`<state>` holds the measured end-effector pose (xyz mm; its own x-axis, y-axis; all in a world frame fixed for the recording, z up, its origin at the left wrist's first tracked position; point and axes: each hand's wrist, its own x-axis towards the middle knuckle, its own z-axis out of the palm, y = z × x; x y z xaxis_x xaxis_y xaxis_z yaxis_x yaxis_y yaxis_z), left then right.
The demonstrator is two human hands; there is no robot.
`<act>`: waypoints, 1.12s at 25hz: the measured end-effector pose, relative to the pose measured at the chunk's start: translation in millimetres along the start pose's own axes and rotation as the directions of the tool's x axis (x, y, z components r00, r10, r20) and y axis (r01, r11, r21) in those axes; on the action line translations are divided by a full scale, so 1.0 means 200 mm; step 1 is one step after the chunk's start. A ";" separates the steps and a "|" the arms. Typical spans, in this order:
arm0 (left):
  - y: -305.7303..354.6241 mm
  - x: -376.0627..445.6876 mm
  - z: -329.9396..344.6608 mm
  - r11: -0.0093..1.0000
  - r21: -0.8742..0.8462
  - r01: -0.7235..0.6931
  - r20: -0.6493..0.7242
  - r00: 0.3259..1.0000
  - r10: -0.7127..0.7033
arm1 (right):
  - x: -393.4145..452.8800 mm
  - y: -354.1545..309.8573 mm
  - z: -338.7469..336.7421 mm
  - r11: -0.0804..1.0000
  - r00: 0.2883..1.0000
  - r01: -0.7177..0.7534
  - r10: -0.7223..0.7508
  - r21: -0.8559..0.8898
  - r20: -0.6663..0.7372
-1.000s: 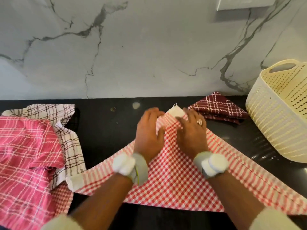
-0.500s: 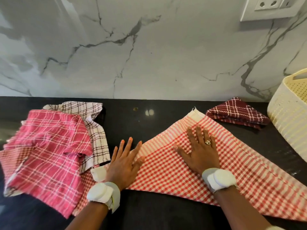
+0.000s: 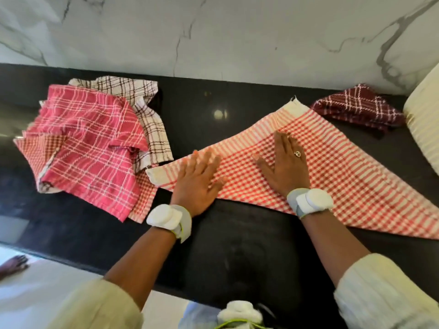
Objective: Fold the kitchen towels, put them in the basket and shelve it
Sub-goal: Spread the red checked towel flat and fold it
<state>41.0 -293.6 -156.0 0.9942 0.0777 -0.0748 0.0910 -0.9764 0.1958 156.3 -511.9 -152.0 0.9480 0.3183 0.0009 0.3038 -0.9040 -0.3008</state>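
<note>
A red-and-cream checked towel [image 3: 344, 167] lies folded into a triangle on the black counter [image 3: 237, 252]. My left hand [image 3: 198, 182] rests flat on its left part, fingers spread. My right hand [image 3: 285, 165], wearing a ring, presses flat on its middle. At the left lies a loose heap: a pink plaid towel [image 3: 88, 148] over a white towel with brown lines [image 3: 142, 108] and another red checked one [image 3: 142, 198]. A folded maroon towel [image 3: 356, 109] sits at the back right. The cream basket [image 3: 422, 119] shows only partly at the right edge.
A marble wall [image 3: 225, 36] rises behind the counter. The counter's front edge runs across the lower left, with a white floor [image 3: 31, 286] and a bare foot [image 3: 13, 265] below it.
Both hands slid from the towel's top corner down and apart, smoothing it flat. The left hand then moved a little right onto the cloth. The view swung left, so the basket is nearly out of frame.
</note>
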 end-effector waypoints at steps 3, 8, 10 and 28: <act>-0.05 -0.06 -0.06 0.989 -0.025 0.145 0.071 0.987 -0.143 | 0.01 -0.01 0.01 0.994 0.997 0.020 -0.011 -0.108 0.078; 0.27 0.15 -0.30 0.986 -0.071 -0.154 -0.150 0.978 0.142 | 0.12 -0.04 -0.11 0.822 0.987 -0.157 0.122 0.547 0.100; 0.44 0.30 -0.34 0.916 -0.365 -0.167 -0.088 0.986 0.144 | 0.10 -0.06 -0.13 0.692 0.971 -0.158 0.239 0.705 -0.017; 0.51 0.46 0.07 0.975 0.041 -0.219 0.033 0.975 0.218 | -0.42 0.51 -0.17 0.835 0.844 -0.533 0.535 -0.138 -0.029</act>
<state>140.2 -388.1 -156.8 0.9876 -0.1439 -0.0620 -0.1318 -0.9770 0.1676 110.6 -641.3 -150.6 0.9658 -0.2232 -0.1320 -0.2391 -0.9635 -0.1201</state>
